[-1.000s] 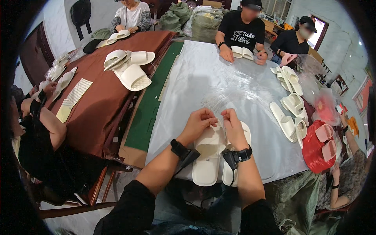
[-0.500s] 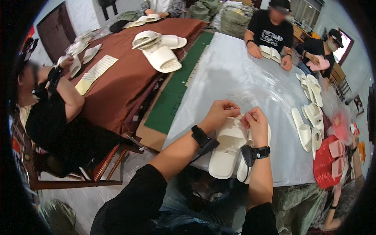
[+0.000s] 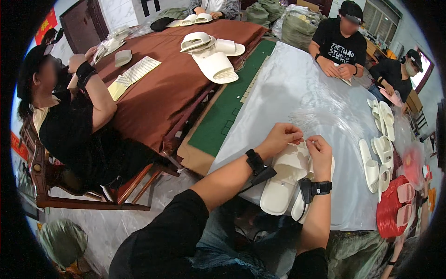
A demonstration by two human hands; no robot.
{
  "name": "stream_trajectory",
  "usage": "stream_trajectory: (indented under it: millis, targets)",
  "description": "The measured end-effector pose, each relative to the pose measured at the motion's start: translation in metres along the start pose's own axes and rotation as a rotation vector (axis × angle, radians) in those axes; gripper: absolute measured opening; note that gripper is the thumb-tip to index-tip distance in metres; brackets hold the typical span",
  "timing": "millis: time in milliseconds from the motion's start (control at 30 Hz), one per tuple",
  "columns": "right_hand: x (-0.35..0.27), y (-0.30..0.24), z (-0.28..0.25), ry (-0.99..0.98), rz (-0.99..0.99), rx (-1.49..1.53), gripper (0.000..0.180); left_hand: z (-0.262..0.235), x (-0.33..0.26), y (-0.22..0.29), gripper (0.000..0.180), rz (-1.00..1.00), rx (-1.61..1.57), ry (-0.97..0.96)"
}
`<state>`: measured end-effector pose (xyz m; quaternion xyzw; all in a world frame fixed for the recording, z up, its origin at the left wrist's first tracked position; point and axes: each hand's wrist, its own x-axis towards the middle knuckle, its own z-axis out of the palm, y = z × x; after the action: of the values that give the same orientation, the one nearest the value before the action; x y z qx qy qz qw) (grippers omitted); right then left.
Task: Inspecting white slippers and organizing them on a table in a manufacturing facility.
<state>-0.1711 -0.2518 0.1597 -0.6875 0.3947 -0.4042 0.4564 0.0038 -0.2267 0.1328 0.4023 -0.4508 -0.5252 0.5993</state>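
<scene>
A pair of cream slippers lies in front of me near the table's front edge. The left slipper [image 3: 280, 185] shows mostly whole, while the right slipper [image 3: 298, 208] is largely covered by my right hand and wrist. Over the far end of the pair, my left hand [image 3: 283, 137] is closed in a pinch, thumb against fingers. Close beside it, my right hand [image 3: 319, 149] also pinches, its fingertips almost meeting the left ones. Whatever sits between the fingertips is too small to make out.
Thin clear strands [image 3: 320, 113] lie on the grey-covered table beyond my hands. More cream slippers [image 3: 370, 166] stand to the right, beside a red bundle [image 3: 391, 209] with pink slippers. At left, a brown-covered table [image 3: 153, 100] holds slippers and printed sheets. Several people work around both tables.
The view has shifted, so the scene sits further right. My hands stay pinched over the slippers' far end. The person across has lowered and turned the slippers in their hands.
</scene>
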Motion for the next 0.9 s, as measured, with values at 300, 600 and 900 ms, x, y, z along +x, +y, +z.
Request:
stream_trajectory:
  millis: [300,600,900]
  targets:
    - [-0.001,0.002,-0.003,0.057,0.015,0.075,0.003,-0.001,0.001,0.003,0.014,0.005,-0.079,0.071]
    - [-0.002,0.002,-0.003,0.046,0.0,0.092,0.004,0.001,0.0,0.0,0.011,-0.001,-0.073,-0.026]
    - [-0.001,-0.002,0.001,0.007,0.002,0.023,0.005,-0.003,-0.004,0.008,0.01,-0.017,0.052,-0.006]
